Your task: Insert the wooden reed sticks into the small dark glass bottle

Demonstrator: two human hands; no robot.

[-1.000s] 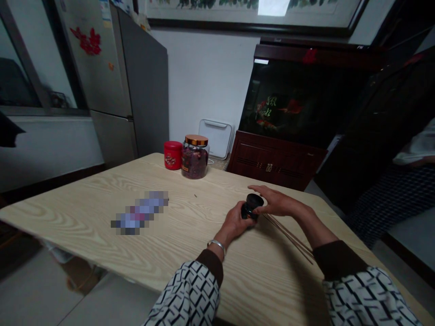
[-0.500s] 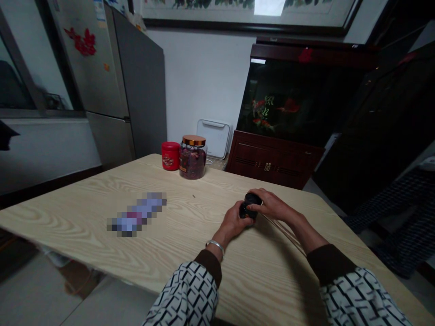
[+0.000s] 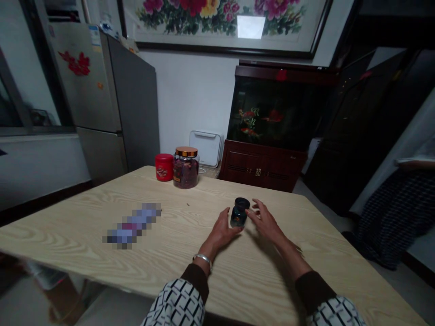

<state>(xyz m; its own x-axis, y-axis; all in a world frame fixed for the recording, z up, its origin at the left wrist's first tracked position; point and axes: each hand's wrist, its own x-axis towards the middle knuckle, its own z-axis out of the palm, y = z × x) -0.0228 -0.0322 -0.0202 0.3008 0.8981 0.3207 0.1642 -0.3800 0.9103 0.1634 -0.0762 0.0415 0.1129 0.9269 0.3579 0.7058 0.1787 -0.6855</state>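
Observation:
A small dark glass jar (image 3: pixel 239 214) with a black lid stands upright on the pale wooden table (image 3: pixel 176 253). On its left, my left hand (image 3: pixel 222 230) is open, with thumb and fingers apart around the lower side of the jar. Whether it touches the glass I cannot tell. My right hand (image 3: pixel 265 222) is open too, fingers spread just to the right of the lid and clear of its top. Thin wooden sticks (image 3: pixel 299 249) lie mostly hidden beneath my right forearm.
A large jar (image 3: pixel 186 168) with a copper-coloured lid and a red canister (image 3: pixel 164 167) stand at the table's far edge. A blurred-out flat item (image 3: pixel 132 225) lies on the left. Behind are a fridge (image 3: pixel 139 99) and a fish tank (image 3: pixel 272 113). Someone in checked clothing (image 3: pixel 390 213) is at far right.
Both hands have loosened from the small jar, which now stands upright with its lid on top. My right hand has come off the lid to the right. The view has tilted up.

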